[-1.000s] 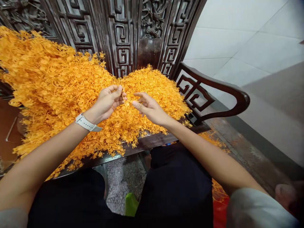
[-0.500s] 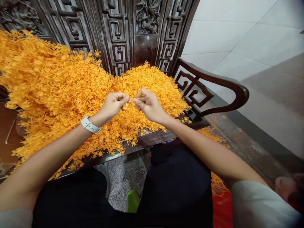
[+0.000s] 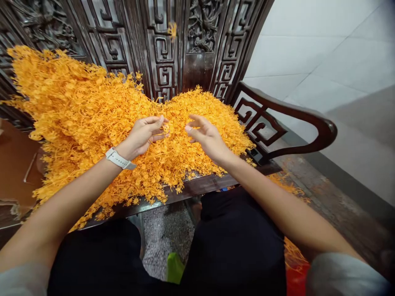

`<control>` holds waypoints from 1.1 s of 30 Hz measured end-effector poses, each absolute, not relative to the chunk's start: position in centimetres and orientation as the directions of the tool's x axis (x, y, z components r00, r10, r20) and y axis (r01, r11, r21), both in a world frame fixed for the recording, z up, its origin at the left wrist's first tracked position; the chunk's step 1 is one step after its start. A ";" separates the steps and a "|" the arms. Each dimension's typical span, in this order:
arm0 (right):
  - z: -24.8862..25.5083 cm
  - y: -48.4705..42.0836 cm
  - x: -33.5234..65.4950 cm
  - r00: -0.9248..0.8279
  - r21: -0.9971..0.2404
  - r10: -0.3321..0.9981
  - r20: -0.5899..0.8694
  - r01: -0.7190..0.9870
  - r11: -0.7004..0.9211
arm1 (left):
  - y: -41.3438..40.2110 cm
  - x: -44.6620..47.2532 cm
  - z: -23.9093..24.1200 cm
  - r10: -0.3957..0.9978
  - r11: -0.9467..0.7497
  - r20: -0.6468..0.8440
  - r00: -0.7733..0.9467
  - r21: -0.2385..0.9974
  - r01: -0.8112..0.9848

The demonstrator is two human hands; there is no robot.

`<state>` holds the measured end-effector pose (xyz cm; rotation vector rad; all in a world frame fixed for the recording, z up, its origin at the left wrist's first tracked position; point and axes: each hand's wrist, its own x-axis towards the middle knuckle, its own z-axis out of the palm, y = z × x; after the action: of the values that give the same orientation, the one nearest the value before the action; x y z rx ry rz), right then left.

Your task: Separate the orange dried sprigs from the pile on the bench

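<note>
My left hand (image 3: 147, 135), with a pale watch band on its wrist, hovers over a large heap of orange plastic flower pieces (image 3: 89, 111). Its thumb and fingers are spread; orange bits show at the fingertips, and I cannot tell whether one is touched or only lies behind. To the right, my right hand (image 3: 206, 136) is also open, fingers apart and pointing left over a lower heap of orange pieces (image 3: 212, 111). A single orange piece (image 3: 172, 31), blurred, is in the air in front of the chair back.
The heaps lie on a dark carved wooden bench (image 3: 197, 185) with a curved armrest (image 3: 308, 117) at right. A cardboard box (image 3: 15, 160) stands at left. More orange strands (image 3: 291, 255) and something red (image 3: 298, 281) are low on the right. Below is a green object (image 3: 175, 267).
My hands, pinched close together before, have opened and drawn apart. A small orange piece now flies above the heap. The view has shifted slightly, so the scene sits further right and lower.
</note>
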<state>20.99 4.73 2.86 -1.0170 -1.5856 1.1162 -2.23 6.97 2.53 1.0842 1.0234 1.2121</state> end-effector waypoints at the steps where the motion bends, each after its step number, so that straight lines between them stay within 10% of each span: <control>1: 2.2 4.9 20.7 -0.289 -0.949 0.931 0.222 0.155 0.275 | 6.5 -1.6 2.5 0.995 0.039 -0.020 0.098 0.981 -0.190; 9: 1.8 2.4 18.7 -0.533 -0.844 0.805 0.260 0.279 0.457 | 5.7 0.1 1.5 0.991 0.024 -0.002 0.133 0.987 -0.162; 12: 3.9 -1.6 18.0 -0.931 -0.842 0.306 0.198 -0.002 0.540 | 7.3 -1.6 1.3 0.996 0.088 -0.091 -0.012 0.984 -0.158; 15: 5.9 -3.9 18.2 -0.976 -0.949 -0.141 0.169 -0.199 0.246 | 8.3 -3.4 1.5 0.996 0.045 -0.059 -0.061 0.977 -0.208; 21: 6.2 0.7 20.6 -0.529 -0.925 0.826 0.195 -0.380 -0.025 | 6.9 -2.7 3.2 0.996 0.043 -0.016 0.086 0.945 -0.325; 25: 3.7 3.0 21.0 -0.376 -0.962 0.901 0.217 0.076 0.263 | 5.8 -1.9 4.0 0.992 0.086 -0.052 0.114 0.944 -0.318; 28: 2.1 4.0 21.3 -0.416 -0.726 0.840 0.349 0.447 0.523 | 5.5 -1.8 4.2 0.990 0.083 -0.039 0.138 0.942 -0.326; 33: 1.1 5.4 22.0 -0.558 -0.659 0.780 0.282 0.478 0.580 | 5.3 -2.0 3.9 0.980 -0.143 0.156 0.124 0.984 -0.102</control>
<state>21.96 5.43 1.11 -0.9995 -2.2512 0.7083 -1.96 5.34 3.94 1.3078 0.9693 1.2608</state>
